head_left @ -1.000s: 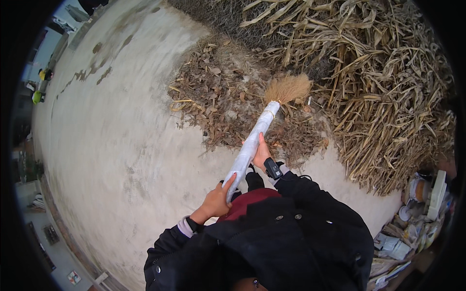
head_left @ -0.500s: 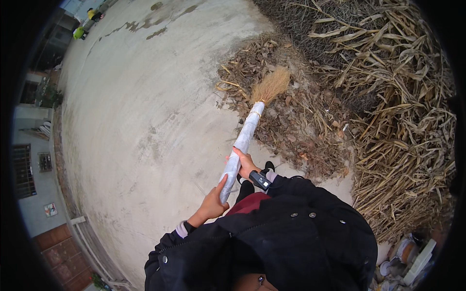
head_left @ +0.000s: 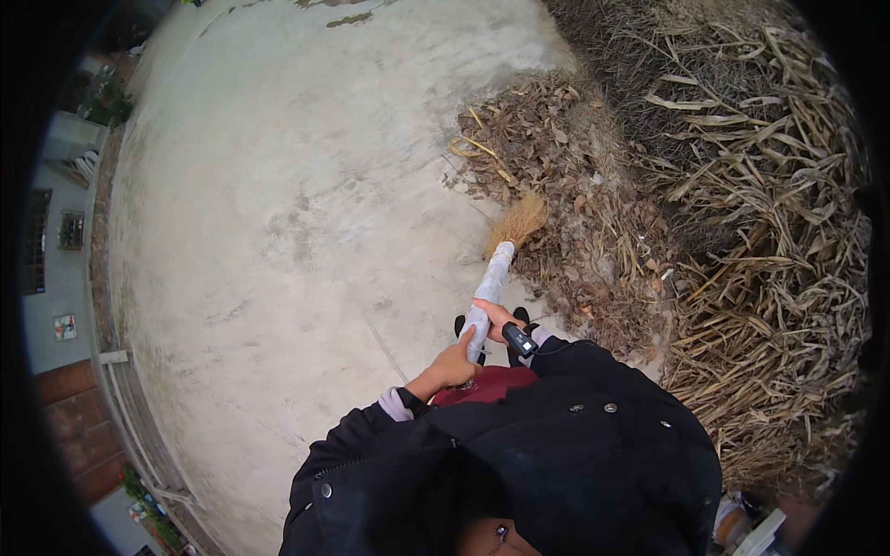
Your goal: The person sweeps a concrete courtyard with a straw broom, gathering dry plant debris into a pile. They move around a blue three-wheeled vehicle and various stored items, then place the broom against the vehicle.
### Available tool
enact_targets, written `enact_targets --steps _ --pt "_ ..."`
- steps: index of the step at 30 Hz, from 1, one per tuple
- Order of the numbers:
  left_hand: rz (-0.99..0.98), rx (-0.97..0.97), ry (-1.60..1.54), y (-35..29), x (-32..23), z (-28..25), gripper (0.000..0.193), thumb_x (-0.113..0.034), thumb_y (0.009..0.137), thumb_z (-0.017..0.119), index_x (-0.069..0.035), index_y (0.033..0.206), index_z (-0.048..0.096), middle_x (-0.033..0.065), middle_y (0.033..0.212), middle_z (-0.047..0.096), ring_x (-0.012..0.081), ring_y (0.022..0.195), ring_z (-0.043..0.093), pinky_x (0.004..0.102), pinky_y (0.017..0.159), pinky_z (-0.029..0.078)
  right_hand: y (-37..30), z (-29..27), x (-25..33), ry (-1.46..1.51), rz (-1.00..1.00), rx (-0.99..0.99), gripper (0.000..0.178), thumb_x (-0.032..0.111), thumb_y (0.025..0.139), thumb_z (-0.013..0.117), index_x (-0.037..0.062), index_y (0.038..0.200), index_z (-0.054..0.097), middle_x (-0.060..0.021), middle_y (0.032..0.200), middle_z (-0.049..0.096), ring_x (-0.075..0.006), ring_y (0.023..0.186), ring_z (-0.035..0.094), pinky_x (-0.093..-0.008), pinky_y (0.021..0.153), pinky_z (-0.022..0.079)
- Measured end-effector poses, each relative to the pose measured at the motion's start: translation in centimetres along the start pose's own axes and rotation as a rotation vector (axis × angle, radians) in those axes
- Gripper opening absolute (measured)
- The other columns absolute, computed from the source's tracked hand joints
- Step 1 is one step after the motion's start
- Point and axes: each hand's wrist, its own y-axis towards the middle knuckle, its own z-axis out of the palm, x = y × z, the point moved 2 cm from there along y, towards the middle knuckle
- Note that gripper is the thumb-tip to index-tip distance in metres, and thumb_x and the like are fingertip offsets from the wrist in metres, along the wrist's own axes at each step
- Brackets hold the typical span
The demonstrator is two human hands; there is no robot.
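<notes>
The broom (head_left: 496, 269) has a pale, wrapped handle and a short tuft of straw-coloured bristles. It slants up and away from the person, its bristle end resting at the near edge of the pile of dry brown leaves (head_left: 556, 195) on the concrete ground.

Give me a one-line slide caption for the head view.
Both hands, left hand and right hand, grip a broom whose bristles meet a dry leaf pile on concrete ground.

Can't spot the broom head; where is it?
Head view, centre: the broom head lies at the left edge of the leaf pile, ahead of both hands.
</notes>
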Motion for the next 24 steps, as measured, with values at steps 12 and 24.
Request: enact_targets --steps 12,24 --pt "0.365 0.041 0.552 -6.5 -5.4 -8.1 0.091 -0.015 0.072 0.064 -0.03 0.147 0.013 0.0252 0.102 0.052 0.0422 0.082 0.059 0.0437 0.075 0.049 -5.1 -10.7 8.1 0.748 -0.197 -0.405 0.085 0.066 0.088 0.032 0.0059 0.144 0.012 -0.0139 0.143 0.034 -0.0294 0.131 0.035 -0.0484 0.106 0.028" --pt "0.345 -0.088 0.336 6.1 -6.5 -18.6 0.095 -0.015 0.066 0.068 -0.034 0.145 0.018 0.0235 0.097 0.054 0.0422 0.086 0.059 0.044 0.079 0.047 3.9 6.1 21.1 0.392 -0.409 0.271 0.076 0.063 0.087 0.044 0.0112 0.139 0.026 -0.0134 0.131 0.042 -0.0334 0.119 0.044 -0.0496 0.1 0.036"
